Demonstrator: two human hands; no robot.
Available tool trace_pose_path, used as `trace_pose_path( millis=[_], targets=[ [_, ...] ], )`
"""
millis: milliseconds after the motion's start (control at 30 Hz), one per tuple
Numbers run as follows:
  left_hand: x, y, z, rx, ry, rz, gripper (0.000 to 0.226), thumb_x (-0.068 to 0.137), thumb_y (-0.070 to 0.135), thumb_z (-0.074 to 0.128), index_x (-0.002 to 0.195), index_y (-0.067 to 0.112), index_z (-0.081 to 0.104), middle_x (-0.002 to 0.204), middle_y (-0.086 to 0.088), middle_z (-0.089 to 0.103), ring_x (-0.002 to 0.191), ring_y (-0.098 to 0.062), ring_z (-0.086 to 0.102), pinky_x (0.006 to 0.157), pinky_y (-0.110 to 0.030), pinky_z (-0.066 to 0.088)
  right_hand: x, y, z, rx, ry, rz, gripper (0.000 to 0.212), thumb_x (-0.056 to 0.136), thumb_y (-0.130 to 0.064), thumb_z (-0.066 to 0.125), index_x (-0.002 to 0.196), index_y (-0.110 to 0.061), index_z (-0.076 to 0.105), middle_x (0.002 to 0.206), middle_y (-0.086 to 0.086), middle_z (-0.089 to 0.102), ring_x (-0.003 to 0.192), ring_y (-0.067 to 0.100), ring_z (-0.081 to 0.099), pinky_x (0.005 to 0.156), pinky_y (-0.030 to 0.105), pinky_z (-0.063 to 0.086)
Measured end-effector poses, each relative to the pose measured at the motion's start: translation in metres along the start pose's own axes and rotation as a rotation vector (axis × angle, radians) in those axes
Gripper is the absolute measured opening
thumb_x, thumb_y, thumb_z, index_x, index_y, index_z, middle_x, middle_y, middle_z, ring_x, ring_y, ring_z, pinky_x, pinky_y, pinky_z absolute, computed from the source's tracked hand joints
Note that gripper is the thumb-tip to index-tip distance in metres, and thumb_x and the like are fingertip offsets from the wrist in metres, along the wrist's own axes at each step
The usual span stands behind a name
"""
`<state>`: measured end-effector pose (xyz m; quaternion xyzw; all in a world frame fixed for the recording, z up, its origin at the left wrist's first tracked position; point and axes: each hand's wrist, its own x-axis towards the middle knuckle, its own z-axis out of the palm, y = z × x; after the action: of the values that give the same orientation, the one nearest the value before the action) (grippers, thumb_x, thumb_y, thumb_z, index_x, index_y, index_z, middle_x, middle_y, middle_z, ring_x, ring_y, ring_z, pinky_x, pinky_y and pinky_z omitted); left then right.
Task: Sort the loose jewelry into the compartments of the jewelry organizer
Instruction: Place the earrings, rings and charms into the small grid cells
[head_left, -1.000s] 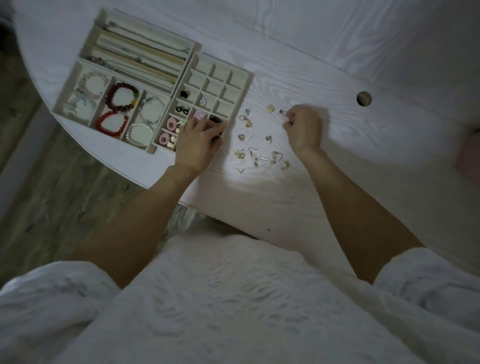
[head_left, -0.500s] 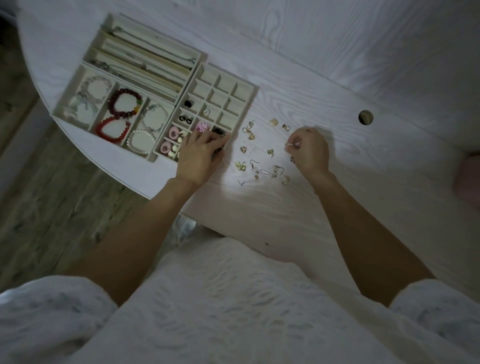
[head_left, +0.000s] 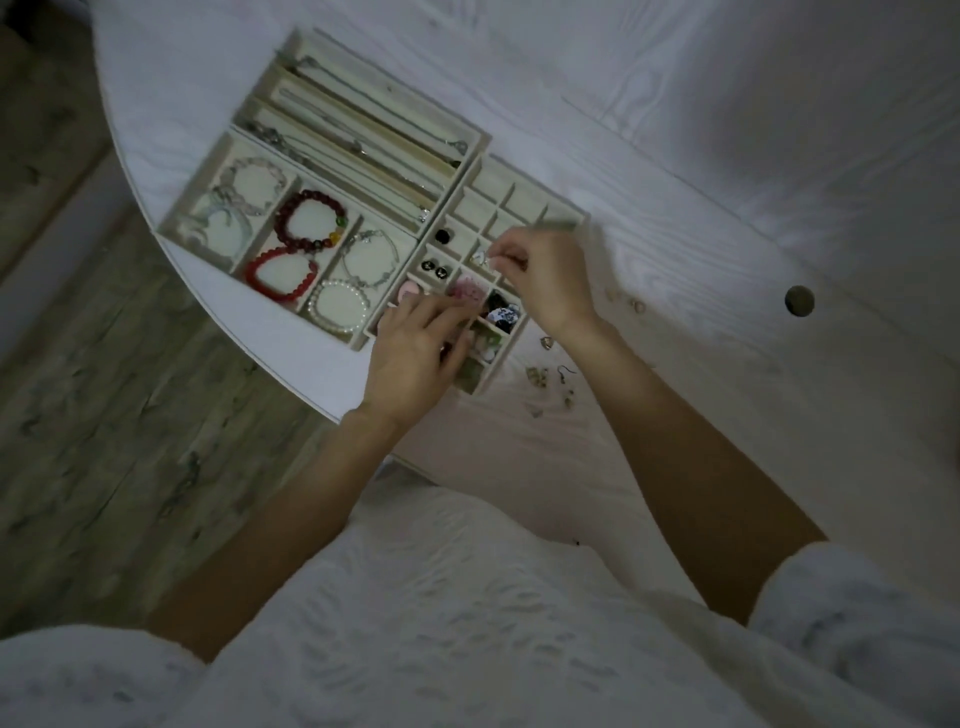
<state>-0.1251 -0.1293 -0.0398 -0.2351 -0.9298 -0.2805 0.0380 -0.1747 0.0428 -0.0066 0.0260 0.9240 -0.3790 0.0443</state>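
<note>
Over the jewelry organizer (head_left: 470, 145) the right hand (head_left: 550, 275) pinches a small earring; left hand (head_left: 415, 348) rests, fingers relaxed, on its near compartments. Bracelets and necklaces look sorted; loose earrings (head_left: 550, 374) remain near the tabletop's front edge.

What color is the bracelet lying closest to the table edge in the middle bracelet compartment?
Bright red: the beaded bracelet, seen in the head view.

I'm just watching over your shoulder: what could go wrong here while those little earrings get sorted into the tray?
The right hand pinches something tiny over the small-compartment tray; it might drop into an already filled cell. The left hand covers some near cells, hiding what they hold. The loose earrings lie under the right forearm, which could sweep them away.
</note>
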Motion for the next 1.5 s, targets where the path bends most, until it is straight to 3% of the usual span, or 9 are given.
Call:
trace_pose_path(
  millis=[167,333,467,667,1100,1333,1400,1500],
  targets=[
    [0.006,-0.026,-0.012,0.073,0.059,-0.201,0.029,0.088,0.026,0.056,0.114,0.018,0.066,0.113,-0.005,0.062,0.103,-0.026,0.047,0.083,-0.031,0.03,0.016,0.001,0.013,-0.345,-0.071,-0.009,0.014,0.086,-0.026,0.066,0.095,-0.017,0.073,0.106,0.001,0.057,0.105,0.019,0.043,0.091,0.027,0.035],
    [0.018,-0.034,-0.014,0.018,0.035,-0.322,0.039,0.088,0.024,0.059,0.126,0.015,0.059,0.117,-0.013,0.057,0.107,-0.031,0.048,0.09,-0.039,0.038,0.014,0.006,0.01,-0.41,0.092,-0.121,0.009,0.082,-0.015,0.071,0.085,-0.008,0.075,0.088,0.009,0.06,0.089,0.029,0.051,0.075,0.033,0.041],
    [0.024,-0.039,-0.013,-0.07,0.044,-0.365,0.034,0.091,0.014,0.059,0.125,0.014,0.06,0.112,-0.014,0.059,0.103,-0.03,0.051,0.086,-0.025,0.035,0.004,0.013,0.007,-0.4,0.172,-0.155,0.008,0.082,-0.015,0.069,0.085,-0.011,0.075,0.087,0.009,0.059,0.089,0.029,0.053,0.077,0.039,0.046],
    [0.025,-0.048,-0.014,-0.076,0.029,-0.332,0.034,0.09,0.009,0.057,0.124,0.015,0.062,0.108,-0.013,0.061,0.101,-0.029,0.055,0.083,-0.022,0.035,-0.012,0.012,0.015,-0.495,0.067,-0.109,0.022,0.082,-0.025,0.056,0.093,-0.022,0.075,0.094,0.004,0.055,0.093,0.025,0.048,0.082,0.034,0.026],
    [0.024,-0.043,-0.013,-0.051,0.054,-0.31,0.035,0.089,0.01,0.06,0.124,0.013,0.061,0.108,-0.014,0.059,0.1,-0.027,0.052,0.08,-0.023,0.035,-0.006,0.007,0.017,-0.46,0.06,-0.043,0.022,0.086,-0.026,0.056,0.093,-0.019,0.075,0.096,0.002,0.057,0.095,0.024,0.047,0.081,0.034,0.028],
    [0.021,-0.035,-0.005,0.017,0.092,-0.236,0.034,0.085,0.012,0.057,0.119,0.011,0.064,0.116,-0.013,0.059,0.104,-0.027,0.048,0.086,-0.032,0.039,-0.009,0.007,0.01,-0.306,0.181,-0.047,0.022,0.088,-0.023,0.055,0.094,-0.014,0.074,0.094,0.003,0.064,0.092,0.024,0.053,0.079,0.036,0.04],
    [0.022,-0.032,-0.003,0.013,0.088,-0.194,0.033,0.085,0.014,0.058,0.116,0.01,0.065,0.115,-0.012,0.06,0.103,-0.027,0.048,0.088,-0.033,0.038,-0.014,0.021,-0.003,-0.229,0.272,0.045,0.022,0.088,-0.019,0.054,0.099,-0.012,0.072,0.097,0.003,0.066,0.088,0.022,0.057,0.076,0.033,0.044],
    [0.025,-0.019,0.0,-0.045,0.039,-0.054,0.031,0.087,0.024,0.059,0.114,0.01,0.066,0.11,-0.011,0.062,0.102,-0.023,0.046,0.087,-0.031,0.036,-0.031,0.056,-0.023,-0.276,0.377,0.265,0.022,0.086,-0.014,0.056,0.104,-0.012,0.068,0.1,0.007,0.066,0.088,0.024,0.057,0.073,0.026,0.038]
  ],
)
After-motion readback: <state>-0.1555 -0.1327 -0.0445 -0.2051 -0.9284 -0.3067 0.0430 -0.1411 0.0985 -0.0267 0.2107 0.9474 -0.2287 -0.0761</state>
